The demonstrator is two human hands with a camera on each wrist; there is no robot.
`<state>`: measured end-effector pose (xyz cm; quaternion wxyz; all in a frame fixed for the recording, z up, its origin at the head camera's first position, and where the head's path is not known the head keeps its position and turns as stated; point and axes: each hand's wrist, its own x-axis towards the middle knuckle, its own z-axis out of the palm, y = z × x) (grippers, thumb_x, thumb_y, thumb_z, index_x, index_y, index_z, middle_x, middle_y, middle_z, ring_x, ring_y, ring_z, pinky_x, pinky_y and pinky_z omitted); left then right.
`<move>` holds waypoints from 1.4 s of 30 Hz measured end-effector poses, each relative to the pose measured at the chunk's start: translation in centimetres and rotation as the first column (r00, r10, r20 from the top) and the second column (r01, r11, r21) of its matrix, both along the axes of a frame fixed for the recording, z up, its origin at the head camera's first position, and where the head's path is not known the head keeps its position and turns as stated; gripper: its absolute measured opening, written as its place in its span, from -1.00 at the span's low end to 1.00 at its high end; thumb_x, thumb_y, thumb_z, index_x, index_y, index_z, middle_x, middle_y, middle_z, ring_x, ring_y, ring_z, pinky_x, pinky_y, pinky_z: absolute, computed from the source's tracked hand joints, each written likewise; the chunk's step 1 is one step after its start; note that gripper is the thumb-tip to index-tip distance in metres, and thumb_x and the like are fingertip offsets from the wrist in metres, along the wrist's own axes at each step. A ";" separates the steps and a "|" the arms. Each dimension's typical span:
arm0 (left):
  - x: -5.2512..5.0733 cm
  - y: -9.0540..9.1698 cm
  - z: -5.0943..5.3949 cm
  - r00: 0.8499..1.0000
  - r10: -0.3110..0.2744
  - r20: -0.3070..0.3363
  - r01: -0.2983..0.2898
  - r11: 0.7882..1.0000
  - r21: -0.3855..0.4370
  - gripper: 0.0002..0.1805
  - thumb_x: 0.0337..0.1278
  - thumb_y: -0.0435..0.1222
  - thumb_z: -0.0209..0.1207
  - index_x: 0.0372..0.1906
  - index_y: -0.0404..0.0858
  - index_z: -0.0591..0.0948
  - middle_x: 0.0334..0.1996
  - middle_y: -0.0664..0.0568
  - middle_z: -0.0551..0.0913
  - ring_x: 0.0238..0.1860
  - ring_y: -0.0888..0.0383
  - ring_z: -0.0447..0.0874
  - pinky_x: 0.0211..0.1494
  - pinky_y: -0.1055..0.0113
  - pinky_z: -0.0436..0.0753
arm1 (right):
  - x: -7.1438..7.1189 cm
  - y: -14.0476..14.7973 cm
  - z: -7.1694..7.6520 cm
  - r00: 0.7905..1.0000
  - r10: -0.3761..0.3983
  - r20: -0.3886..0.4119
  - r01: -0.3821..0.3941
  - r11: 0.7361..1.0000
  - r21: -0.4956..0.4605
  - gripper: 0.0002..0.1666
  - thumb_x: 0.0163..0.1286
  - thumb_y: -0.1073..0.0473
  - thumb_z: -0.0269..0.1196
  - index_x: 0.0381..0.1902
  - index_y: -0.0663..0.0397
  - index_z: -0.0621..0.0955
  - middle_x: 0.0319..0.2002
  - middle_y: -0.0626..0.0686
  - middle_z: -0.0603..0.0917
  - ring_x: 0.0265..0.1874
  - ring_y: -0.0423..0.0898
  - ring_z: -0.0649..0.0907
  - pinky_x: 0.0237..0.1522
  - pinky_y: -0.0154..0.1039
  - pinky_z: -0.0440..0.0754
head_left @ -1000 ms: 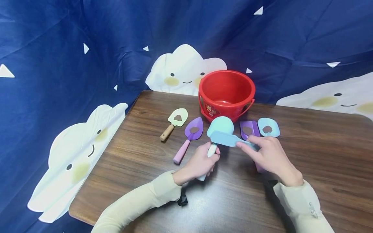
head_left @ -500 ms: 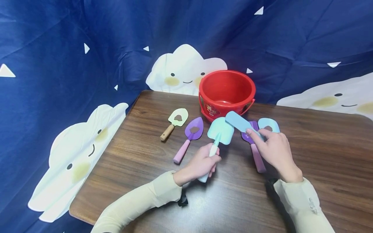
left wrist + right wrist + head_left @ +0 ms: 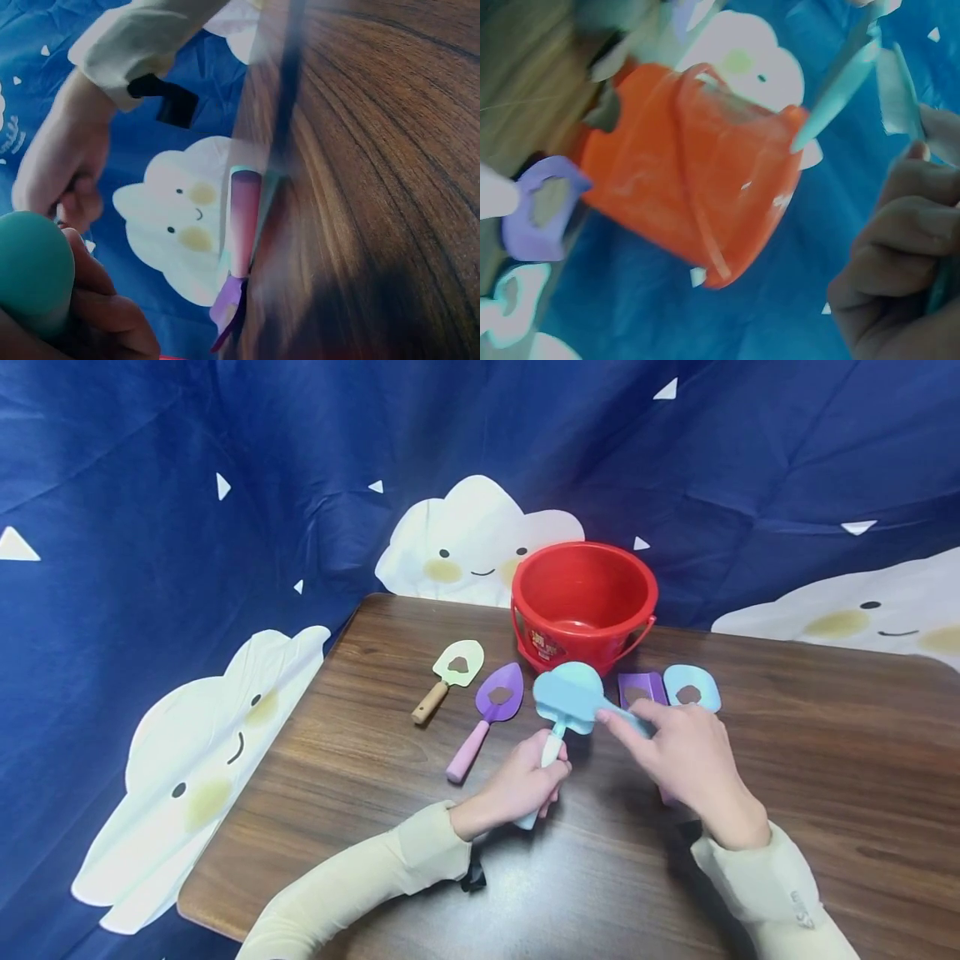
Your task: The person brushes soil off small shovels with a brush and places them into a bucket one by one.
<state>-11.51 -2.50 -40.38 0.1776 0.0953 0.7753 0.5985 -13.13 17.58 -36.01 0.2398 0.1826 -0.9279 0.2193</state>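
My left hand (image 3: 517, 781) grips the pale handle of a mint-blue toy shovel (image 3: 552, 748), its rounded blade pointing away from me. The teal handle end (image 3: 34, 266) fills the lower left corner of the left wrist view. In my right hand (image 3: 693, 756) is a blue brush (image 3: 567, 693) with an oblong head, pinched by its handle. The brush head lies across the shovel blade and hides much of it. In the right wrist view a pale bristle-like band (image 3: 895, 94) stands on the brush's teal back; whether it touches the blade cannot be told.
Behind the shovel stands a red bucket (image 3: 585, 602). To the left lie a pale green trowel (image 3: 468, 652) and a purple pointed trowel (image 3: 510, 681). On the right are a purple square shovel (image 3: 652, 681) and a light blue one (image 3: 705, 681). These four blades carry brown patches.
The brush swung up and right toward the blade's right edge, uncovering the shovel, then came back left across the blade. My left hand and the shovel have barely moved.
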 end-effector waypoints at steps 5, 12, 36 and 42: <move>0.2 0.0 -0.4 0.999 -0.015 -0.052 0.010 0.995 -0.104 -0.95 0.23 -0.34 0.01 -0.24 -0.22 0.43 -0.73 0.07 0.45 -0.83 0.22 0.40 -0.75 0.39 0.45 | 0.5 -1.3 0.6 0.998 0.059 -0.020 -0.058 0.996 0.071 -0.46 0.06 -0.12 0.41 -0.77 -0.13 0.30 -0.82 -0.16 0.08 -0.78 -0.24 0.09 -0.72 -0.33 0.02; 0.5 -0.1 -0.3 0.991 -0.011 -0.137 -0.009 0.989 -0.146 -0.94 0.21 -0.37 -0.01 -0.25 -0.17 0.42 -0.74 0.11 0.41 -0.83 0.28 0.38 -0.78 0.42 0.38 | 0.6 -1.5 1.0 1.000 -0.013 0.027 0.012 0.998 0.068 -0.47 0.12 -0.18 0.37 -0.75 -0.11 0.35 -0.83 -0.11 0.14 -0.79 -0.19 0.13 -0.74 -0.31 0.04; 0.4 -0.5 0.5 0.998 -0.002 -0.066 -0.003 0.997 -0.075 -0.93 0.14 -0.42 -0.02 -0.27 -0.23 0.42 -0.76 0.09 0.38 -0.84 0.24 0.36 -0.77 0.43 0.38 | -1.0 1.2 0.3 0.989 -0.144 0.036 0.145 0.989 -0.032 -0.50 0.19 -0.13 0.34 -0.72 0.03 0.43 -0.81 -0.05 0.18 -0.76 -0.08 0.21 -0.66 -0.24 0.15; -0.2 -0.8 1.5 1.000 0.027 -0.013 -0.025 0.996 0.083 -0.92 0.11 -0.45 -0.01 -0.28 -0.36 0.38 -0.80 0.05 0.36 -0.86 0.22 0.33 -0.77 0.41 0.41 | -0.8 1.1 -0.3 0.988 0.099 -0.122 -0.106 0.993 -0.056 -0.60 0.15 -0.16 0.38 -0.67 -0.08 0.53 -0.84 -0.18 0.20 -0.75 -0.27 0.17 -0.64 -0.38 0.11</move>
